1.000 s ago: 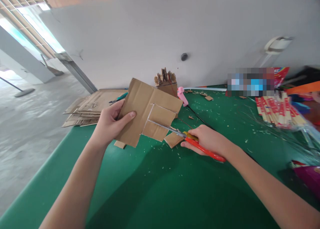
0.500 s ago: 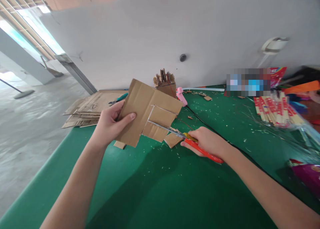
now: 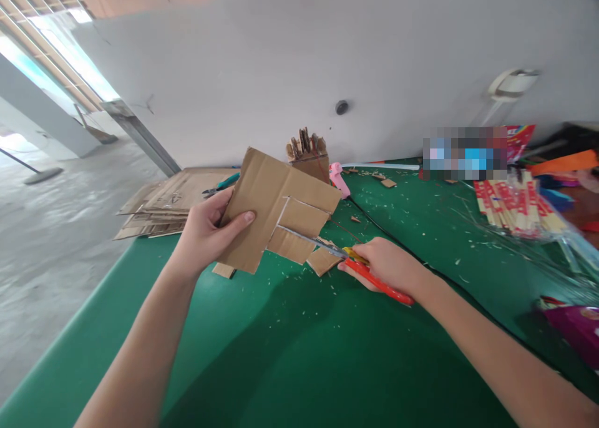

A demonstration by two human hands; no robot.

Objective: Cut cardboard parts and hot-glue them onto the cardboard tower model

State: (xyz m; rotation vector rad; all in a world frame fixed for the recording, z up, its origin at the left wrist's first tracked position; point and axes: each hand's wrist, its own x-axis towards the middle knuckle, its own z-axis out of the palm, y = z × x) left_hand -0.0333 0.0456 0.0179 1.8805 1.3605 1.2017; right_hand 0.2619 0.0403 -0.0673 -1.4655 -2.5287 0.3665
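Observation:
A flat piece of brown cardboard (image 3: 262,197) is tilted above the table, pinched at its left edge by my left hand (image 3: 210,228), thumb on top. White lines mark its right part. My right hand (image 3: 381,262) is closed around the handles of a pair of scissors (image 3: 377,279) with red and yellow grips. The blades meet the cardboard at its lower right edge, along one white line; part of them is hidden by the sheet. Just beneath the blades, a small cardboard scrap (image 3: 322,261) lies on the green table (image 3: 281,353).
Stacked cardboard (image 3: 159,203) with teal-handled pliers (image 3: 224,183) lies at the left. Behind are a cardboard box of strips (image 3: 311,160) and a pink glue gun (image 3: 337,179), its black cord running right. Packaged sticks (image 3: 508,206) and a purple packet (image 3: 575,328) sit at the right.
The scissor handles have closed slightly in my right hand, the red grip's end shifting a little left. The cardboard and my left hand stay almost where they were.

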